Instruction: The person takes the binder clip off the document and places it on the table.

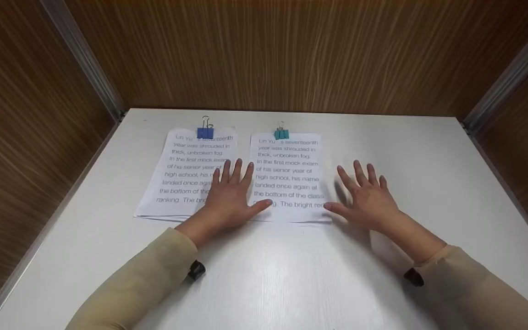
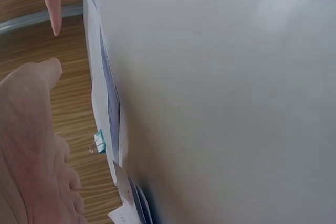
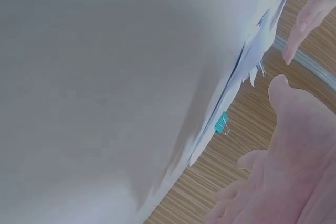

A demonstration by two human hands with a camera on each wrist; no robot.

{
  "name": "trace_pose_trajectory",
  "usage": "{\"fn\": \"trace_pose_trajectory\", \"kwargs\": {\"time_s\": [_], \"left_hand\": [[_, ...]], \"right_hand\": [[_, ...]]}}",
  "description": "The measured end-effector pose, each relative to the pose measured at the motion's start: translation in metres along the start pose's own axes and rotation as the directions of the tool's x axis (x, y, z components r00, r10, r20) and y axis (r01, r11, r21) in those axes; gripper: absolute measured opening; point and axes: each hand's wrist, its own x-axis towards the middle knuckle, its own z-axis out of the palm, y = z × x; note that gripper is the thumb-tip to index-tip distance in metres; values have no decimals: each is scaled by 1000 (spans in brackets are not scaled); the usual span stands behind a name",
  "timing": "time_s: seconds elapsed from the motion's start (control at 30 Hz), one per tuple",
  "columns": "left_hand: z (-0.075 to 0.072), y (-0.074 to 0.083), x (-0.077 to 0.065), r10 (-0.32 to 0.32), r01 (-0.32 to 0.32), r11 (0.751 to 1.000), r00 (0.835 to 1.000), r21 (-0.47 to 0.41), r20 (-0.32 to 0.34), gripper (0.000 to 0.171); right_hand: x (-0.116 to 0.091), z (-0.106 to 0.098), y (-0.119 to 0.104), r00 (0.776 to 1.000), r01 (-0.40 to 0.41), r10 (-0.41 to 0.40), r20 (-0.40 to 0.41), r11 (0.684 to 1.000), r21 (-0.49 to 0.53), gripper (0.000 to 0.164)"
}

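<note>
Two stacks of printed paper lie side by side on the white table. A blue binder clip point(image 1: 205, 133) grips the top edge of the left stack point(image 1: 154, 197); a teal binder clip point(image 1: 281, 134) grips that of the right stack point(image 1: 291, 215). My left hand point(image 1: 229, 199) hovers with spread fingers over the gap between the stacks, covering part of the left one's text. My right hand point(image 1: 371, 201) is held above the table beside the right stack, fingers spread, thumb near its lower right corner. Both wrist views show the palms raised off the surface, holding nothing.
The white table point(image 1: 264, 279) has wood-grain panels point(image 1: 264, 55) at the back and both sides, with metal strips at the corners. Dark bands or devices point(image 1: 196, 270) sit under both wrists by the sleeves.
</note>
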Motion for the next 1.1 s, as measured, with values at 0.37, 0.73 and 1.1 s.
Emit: {"fn": "trace_pose_trajectory", "kwargs": {"time_s": [0.37, 0.73, 1.1], "left_hand": [[-3, 2, 18, 5, -6, 1000, 998, 9, 59, 109], [-2, -2, 37, 29, -30, 1000, 992, 6, 126, 107], [1, -8, 44, 59, -63, 998, 975, 12, 213, 106]], "right_hand": [[29, -3, -11, 999, 18, -18, 52, 1000, -3, 109], [60, 4, -18, 991, 34, -36, 129, 999, 21, 109], [70, 10, -15, 974, 118, -127, 189, 991, 62, 101]]}}
